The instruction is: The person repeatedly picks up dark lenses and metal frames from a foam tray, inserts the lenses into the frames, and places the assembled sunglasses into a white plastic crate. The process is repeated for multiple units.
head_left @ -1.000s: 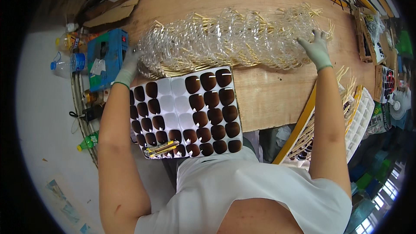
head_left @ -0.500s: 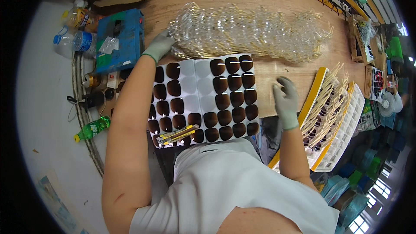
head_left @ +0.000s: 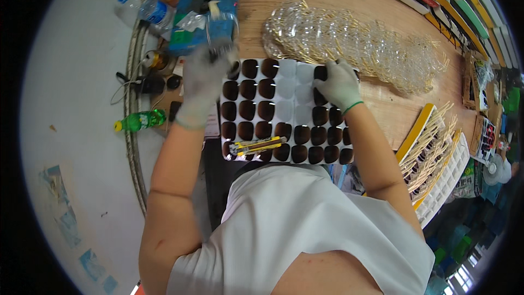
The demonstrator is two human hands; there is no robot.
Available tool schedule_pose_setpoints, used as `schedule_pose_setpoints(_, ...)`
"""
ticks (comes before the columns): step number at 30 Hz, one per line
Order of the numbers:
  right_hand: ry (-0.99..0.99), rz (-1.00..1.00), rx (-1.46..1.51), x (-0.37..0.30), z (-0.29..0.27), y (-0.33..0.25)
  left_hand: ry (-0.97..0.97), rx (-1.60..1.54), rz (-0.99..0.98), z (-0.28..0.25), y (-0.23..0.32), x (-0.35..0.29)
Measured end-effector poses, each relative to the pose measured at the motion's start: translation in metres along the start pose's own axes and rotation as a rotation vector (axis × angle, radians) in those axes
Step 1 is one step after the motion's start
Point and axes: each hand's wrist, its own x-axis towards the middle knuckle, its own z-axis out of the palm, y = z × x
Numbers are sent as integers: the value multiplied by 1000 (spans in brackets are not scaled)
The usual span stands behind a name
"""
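A white sheet [head_left: 286, 112] in front of me bears rows of brown sunglass lenses [head_left: 266, 110], with pale bare patches in its middle columns. My left hand [head_left: 203, 82], gloved and smeared by motion, is over the sheet's left edge. What looks like a clear glasses frame [head_left: 237, 26] with thin arms is in its fingers. My gloved right hand [head_left: 339, 84] has its fingers closed at a brown lens [head_left: 320, 72] in the upper right of the sheet. A yellow utility knife [head_left: 257, 146] lies across the lower left lenses. Beyond the sheet stretches a row of clear glasses frames [head_left: 349, 41] with gold arms.
At the upper left a blue box [head_left: 188, 8] stands beside plastic bottles [head_left: 155, 11]. A green bottle [head_left: 143, 121] lies below them. On the right, a yellow-edged tray [head_left: 416, 131] holds lenses and thin tan sticks, beside a white gridded tray [head_left: 445, 186].
My left hand has drawn back from the left end of the frame row with a frame. My right hand has moved left and up onto the lenses. The whole view has shifted.
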Motion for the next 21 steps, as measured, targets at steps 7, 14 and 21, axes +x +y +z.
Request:
schedule_pose_setpoints(7,124,-325,203,-39,-15,-14,-517,265,253,-101,-21,-192)
schedule_pose_setpoints(14,123,-1093,615,-165,-103,-162,-434,-53,52,-110,-23,-213)
schedule_pose_setpoints(21,535,-1118,1023,-265,-111,-269,-824,-151,109,-75,-1,-194)
